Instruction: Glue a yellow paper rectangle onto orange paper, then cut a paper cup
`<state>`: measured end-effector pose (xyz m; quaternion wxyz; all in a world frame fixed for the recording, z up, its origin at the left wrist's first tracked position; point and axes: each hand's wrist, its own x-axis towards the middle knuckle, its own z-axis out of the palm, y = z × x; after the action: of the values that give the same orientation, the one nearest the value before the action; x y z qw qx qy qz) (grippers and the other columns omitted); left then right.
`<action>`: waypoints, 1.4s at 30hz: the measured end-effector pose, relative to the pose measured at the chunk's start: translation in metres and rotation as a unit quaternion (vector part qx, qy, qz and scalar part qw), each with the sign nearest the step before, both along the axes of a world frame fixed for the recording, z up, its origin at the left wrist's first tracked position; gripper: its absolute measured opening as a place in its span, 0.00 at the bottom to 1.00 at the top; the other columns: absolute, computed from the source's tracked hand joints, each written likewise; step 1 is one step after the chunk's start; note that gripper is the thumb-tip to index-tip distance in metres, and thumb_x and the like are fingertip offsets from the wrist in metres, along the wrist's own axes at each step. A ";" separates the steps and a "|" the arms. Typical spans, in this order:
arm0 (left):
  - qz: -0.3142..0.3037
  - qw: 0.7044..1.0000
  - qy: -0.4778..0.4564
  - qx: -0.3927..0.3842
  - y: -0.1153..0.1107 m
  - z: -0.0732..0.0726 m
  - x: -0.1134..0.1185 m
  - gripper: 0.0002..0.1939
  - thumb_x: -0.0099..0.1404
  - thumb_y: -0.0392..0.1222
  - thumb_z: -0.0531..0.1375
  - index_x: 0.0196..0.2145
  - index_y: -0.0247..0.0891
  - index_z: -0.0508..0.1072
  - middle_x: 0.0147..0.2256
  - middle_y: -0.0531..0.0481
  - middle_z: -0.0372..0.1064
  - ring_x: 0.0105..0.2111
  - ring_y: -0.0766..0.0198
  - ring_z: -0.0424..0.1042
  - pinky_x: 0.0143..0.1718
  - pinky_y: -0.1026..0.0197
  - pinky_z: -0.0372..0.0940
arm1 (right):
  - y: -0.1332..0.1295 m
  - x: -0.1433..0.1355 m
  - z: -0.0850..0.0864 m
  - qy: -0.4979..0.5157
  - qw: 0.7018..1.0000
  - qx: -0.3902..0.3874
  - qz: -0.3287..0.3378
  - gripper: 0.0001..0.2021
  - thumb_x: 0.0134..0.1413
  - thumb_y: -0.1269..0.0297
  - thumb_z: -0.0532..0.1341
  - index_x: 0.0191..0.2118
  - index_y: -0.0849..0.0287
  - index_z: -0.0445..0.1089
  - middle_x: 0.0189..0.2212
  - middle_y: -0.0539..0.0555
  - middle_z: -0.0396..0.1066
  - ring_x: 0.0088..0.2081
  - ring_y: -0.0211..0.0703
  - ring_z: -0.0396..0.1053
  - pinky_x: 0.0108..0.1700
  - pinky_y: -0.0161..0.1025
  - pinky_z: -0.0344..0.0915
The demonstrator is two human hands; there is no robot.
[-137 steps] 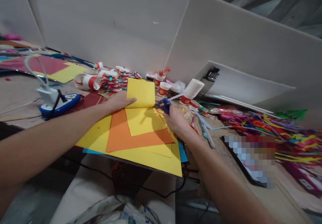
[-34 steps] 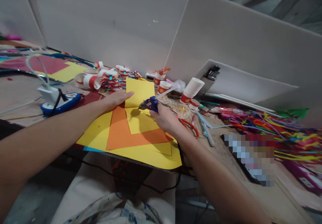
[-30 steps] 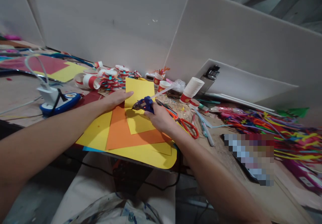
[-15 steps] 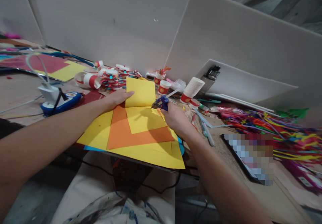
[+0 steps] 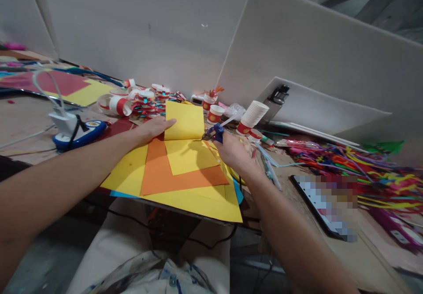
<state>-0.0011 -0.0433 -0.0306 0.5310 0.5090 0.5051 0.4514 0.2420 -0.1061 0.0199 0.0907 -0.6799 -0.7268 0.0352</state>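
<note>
The right hand grips a blue hot-glue gun, its nozzle angled towards the crease. At nine o'clock, the left hand pinches the folded yellow card, likely keeping its flap raised. Below, towards six, lies an orange sheet; stacked paper cups lean at the right hand's one o'clock.

Folded card: plain yellow. From it, at 3 o'clock, glue gun: blue. At 6 o'clock, sheet: plain orange. At 2 o'clock, cup: red, white rim, gold emblem. Farther, 3 o'clock, strip bundle: multicoloured, apparently; blurred.
</note>
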 end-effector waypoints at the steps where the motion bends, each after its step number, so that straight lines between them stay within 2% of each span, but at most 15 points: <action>1: -0.008 1.000 -0.003 -0.001 0.000 0.000 0.000 0.19 0.48 0.51 0.69 0.33 0.35 0.77 0.24 0.44 0.75 0.31 0.48 0.75 0.28 0.56 0.67 | 0.001 -0.001 0.000 0.000 1.000 -0.002 0.000 0.14 0.61 0.60 0.53 0.47 0.62 0.66 0.44 0.66 0.73 0.45 0.56 0.71 0.43 0.42 0.63; 8: -0.018 1.000 -0.011 0.001 0.002 -0.002 -0.002 0.19 0.50 0.50 0.68 0.35 0.34 0.76 0.23 0.46 0.75 0.29 0.52 0.76 0.29 0.59 0.68 | -0.005 0.001 0.005 -0.044 0.999 0.012 -0.006 0.14 0.60 0.59 0.54 0.46 0.62 0.68 0.44 0.65 0.73 0.44 0.52 0.72 0.42 0.39 0.63; 13: -0.059 0.998 -0.004 0.004 0.007 -0.008 -0.004 0.21 0.53 0.54 0.65 0.36 0.34 0.76 0.30 0.42 0.76 0.27 0.54 0.75 0.29 0.58 0.68 | -0.008 0.002 0.007 -0.024 1.000 0.001 -0.009 0.15 0.60 0.58 0.54 0.46 0.62 0.68 0.44 0.65 0.73 0.44 0.52 0.71 0.43 0.39 0.63; 17: -0.050 0.998 0.035 0.018 0.010 -0.011 -0.006 0.20 0.53 0.55 0.65 0.32 0.33 0.76 0.29 0.43 0.76 0.26 0.56 0.74 0.26 0.60 0.65 | -0.008 -0.008 0.001 0.043 0.998 -0.013 0.048 0.15 0.59 0.59 0.54 0.47 0.61 0.67 0.45 0.63 0.73 0.45 0.52 0.71 0.41 0.38 0.63; 20: -0.064 0.997 0.028 0.031 0.011 -0.012 -0.007 0.21 0.53 0.56 0.64 0.34 0.34 0.76 0.32 0.43 0.76 0.28 0.56 0.75 0.27 0.61 0.65 | -0.008 -0.013 -0.003 0.062 0.995 -0.020 0.070 0.16 0.59 0.58 0.54 0.49 0.61 0.66 0.44 0.62 0.73 0.44 0.52 0.71 0.40 0.39 0.63; 23: -0.065 0.997 0.034 0.030 0.012 -0.012 -0.007 0.21 0.53 0.57 0.64 0.35 0.34 0.76 0.33 0.42 0.76 0.29 0.55 0.75 0.26 0.60 0.66 | -0.008 -0.010 -0.004 0.047 0.997 -0.012 0.058 0.16 0.59 0.58 0.54 0.48 0.62 0.66 0.44 0.63 0.73 0.43 0.53 0.71 0.39 0.39 0.63; 27: -0.043 0.997 0.053 0.021 0.013 -0.012 -0.007 0.21 0.53 0.57 0.64 0.31 0.34 0.76 0.29 0.42 0.76 0.26 0.55 0.74 0.24 0.60 0.64 | -0.010 -0.005 -0.002 0.041 0.999 -0.010 0.029 0.16 0.60 0.59 0.54 0.48 0.62 0.66 0.44 0.63 0.73 0.42 0.51 0.71 0.38 0.38 0.62; 30: -0.050 0.997 0.043 0.029 0.013 -0.012 -0.007 0.21 0.52 0.57 0.65 0.31 0.34 0.76 0.28 0.43 0.76 0.27 0.54 0.74 0.26 0.60 0.65 | -0.013 -0.013 -0.002 0.053 0.997 -0.025 0.049 0.16 0.60 0.59 0.54 0.50 0.61 0.65 0.43 0.62 0.74 0.42 0.51 0.71 0.38 0.38 0.62; 35: -0.091 0.995 -0.020 0.023 0.012 -0.014 -0.008 0.23 0.50 0.55 0.67 0.37 0.34 0.77 0.33 0.42 0.77 0.30 0.53 0.76 0.30 0.58 0.68 | -0.016 -0.031 -0.005 0.077 0.992 -0.028 0.092 0.17 0.60 0.59 0.54 0.51 0.61 0.64 0.45 0.63 0.73 0.43 0.52 0.71 0.39 0.39 0.62; 39: -0.093 0.995 -0.009 0.025 0.010 -0.012 -0.007 0.23 0.52 0.57 0.66 0.35 0.33 0.77 0.32 0.42 0.77 0.28 0.55 0.75 0.27 0.60 0.67 | -0.014 -0.035 -0.009 0.068 0.994 -0.019 0.079 0.16 0.60 0.61 0.54 0.51 0.62 0.64 0.44 0.63 0.73 0.43 0.52 0.71 0.40 0.40 0.62; 42: -0.071 0.997 0.004 0.013 0.008 -0.009 -0.005 0.20 0.53 0.55 0.66 0.33 0.34 0.76 0.30 0.44 0.76 0.25 0.59 0.73 0.23 0.64 0.64 | -0.015 -0.039 -0.011 0.077 0.992 -0.022 0.097 0.16 0.60 0.59 0.54 0.50 0.62 0.64 0.43 0.63 0.73 0.42 0.52 0.71 0.39 0.40 0.62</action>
<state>-0.0063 -0.0348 -0.0395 0.5532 0.5523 0.4639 0.4168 0.2030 -0.1216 0.0091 0.1271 -0.6030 -0.7796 0.1120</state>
